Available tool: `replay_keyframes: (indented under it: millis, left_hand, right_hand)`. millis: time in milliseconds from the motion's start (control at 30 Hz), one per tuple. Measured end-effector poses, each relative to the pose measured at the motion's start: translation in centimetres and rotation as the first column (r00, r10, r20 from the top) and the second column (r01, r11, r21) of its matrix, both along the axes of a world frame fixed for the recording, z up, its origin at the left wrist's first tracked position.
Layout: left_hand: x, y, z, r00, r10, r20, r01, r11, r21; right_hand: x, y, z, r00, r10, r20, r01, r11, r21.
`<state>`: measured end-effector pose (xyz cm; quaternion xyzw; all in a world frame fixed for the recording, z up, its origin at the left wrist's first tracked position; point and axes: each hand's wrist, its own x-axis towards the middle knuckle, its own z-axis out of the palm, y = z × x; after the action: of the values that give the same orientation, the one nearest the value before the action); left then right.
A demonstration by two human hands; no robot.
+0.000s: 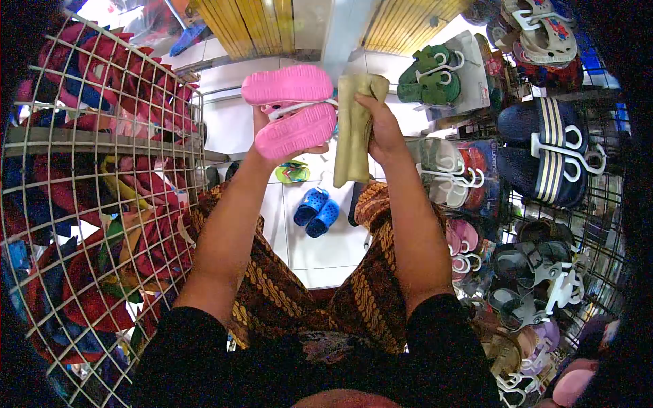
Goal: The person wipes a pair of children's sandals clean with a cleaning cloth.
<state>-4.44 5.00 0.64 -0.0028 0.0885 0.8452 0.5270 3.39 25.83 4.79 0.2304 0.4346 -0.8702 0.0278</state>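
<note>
A pair of pink clogs (289, 112), joined by a white plastic hanger, is in my left hand (260, 129), their ridged soles turned up towards me. Most of that hand is hidden behind the shoes. My right hand (382, 128) grips a folded olive-yellow cloth (352, 129), thumb on top of it. The cloth is just right of the clogs, held upright at about the same height. Below, on the white tiled floor, are a pair of blue clogs (316, 212) and green flip-flops (292, 172).
On the left stands a white wire grid (102, 146) with red and blue goods behind it. A rack at the right carries navy striped slides (551, 151), green sandals (430, 75) and grey sandals (530, 265) on hangers. Yellow slatted panels (248, 27) stand ahead.
</note>
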Motion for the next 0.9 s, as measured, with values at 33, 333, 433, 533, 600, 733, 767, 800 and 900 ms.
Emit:
replay_keyframes:
  millis: [33,333,433,533,600,733,767,800,900]
  left_hand:
    - [-0.1,0.1,0.3,0.987,-0.042,0.155,0.034,0.998,0.055]
    - [0.1,-0.1,-2.1,0.965,-0.072,0.252,0.027,0.984,0.176]
    - [-0.2,0.0,-3.5,0.978,-0.141,0.156,0.094,0.956,0.279]
    - [-0.2,0.0,-5.7,0.918,-0.159,0.363,0.066,0.965,0.255]
    - [-0.5,0.0,-6.3,0.877,-0.239,0.416,0.12,0.949,0.293]
    - [0.9,-0.3,-4.0,0.933,0.102,0.345,-0.008,0.965,-0.264]
    - [1.5,-0.3,-3.9,0.837,0.283,0.468,-0.025,0.874,-0.485]
    - [1.8,-0.5,-4.2,0.915,0.286,0.285,-0.045,0.774,-0.632]
    - [2.6,-1.7,-4.3,0.935,0.082,-0.346,-0.338,0.508,-0.792]
  right_hand:
    - [0.0,0.0,0.0,1.0,-0.005,-0.01,0.005,1.0,0.001]
    - [0.3,0.0,0.3,0.997,0.075,-0.012,-0.074,0.996,0.054]
    - [0.3,-0.2,0.4,0.993,0.102,-0.052,-0.099,0.993,0.058]
    - [0.0,0.0,-1.6,0.984,0.108,-0.141,-0.079,0.977,0.196]
    - [0.3,0.2,-1.8,0.987,0.066,-0.148,-0.035,0.979,0.202]
    - [1.8,0.2,2.2,0.991,-0.129,-0.029,0.132,0.98,0.15]
    - [2.6,0.7,2.5,0.986,-0.163,0.017,0.157,0.969,0.192]
    - [3.4,1.2,3.4,0.978,-0.199,0.063,0.179,0.955,0.238]
    - [6.3,2.5,4.4,0.985,-0.14,0.101,0.122,0.979,0.164]
